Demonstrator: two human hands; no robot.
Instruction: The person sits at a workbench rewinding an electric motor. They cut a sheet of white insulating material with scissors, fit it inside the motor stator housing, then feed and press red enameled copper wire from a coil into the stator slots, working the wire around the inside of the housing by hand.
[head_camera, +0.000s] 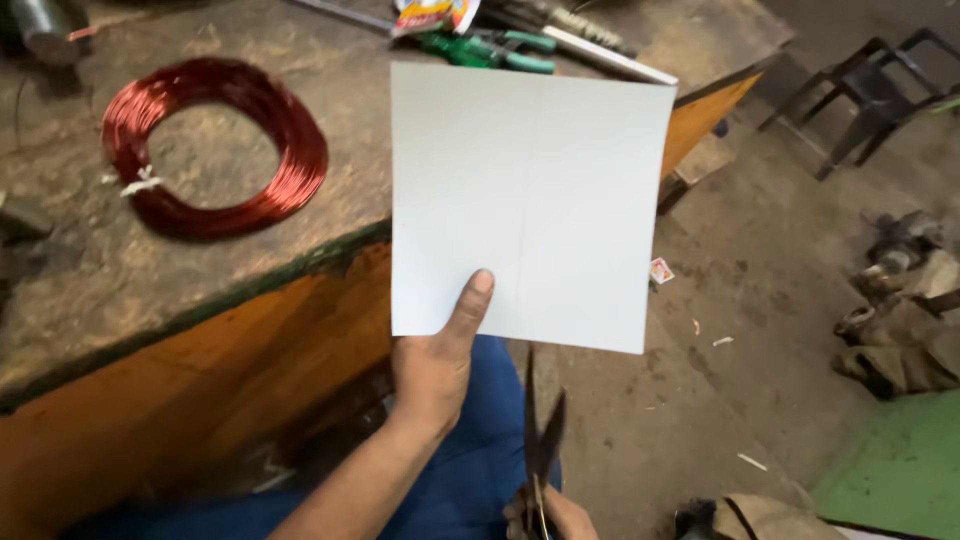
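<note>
Seen from above: a worn wooden workbench (120, 270) with an orange front panel, filling the left half, and a dusty concrete floor (760, 300) on the right.

Lying flat on the bench top, well apart from the hands, a big coil of red enamelled wire (215, 148), tied at one spot with a pale strip, probably to stop the turns from springing loose. At the far edge of the bench, green-handled pliers (490, 50) and a colourful small packet (432, 14), laid aside, out of the way. Far right on the floor, a dark stool (870, 95) and a heap of worn sacks or rags (905, 320).

Held up in the middle of the view, in the air before the bench edge: a pale grey sheet of stiff paper (590, 180), nearly upright and facing the camera, with a faint pencil line running down its middle. Kept flat and stretched like this, it seems, so that the line stays visible and straight.

Left hand (432, 365) pinching the sheet at the lower edge, thumb pressed on the front face, other fingers hidden behind; grip set to the left of the line, leaving the line free.

Below the sheet, scissors (540, 440) with blades open, tips pointing up at the lower end of the line, not yet touching the paper. Right hand (560, 520) closed around the handles, only partly in view at the bottom border.
</note>
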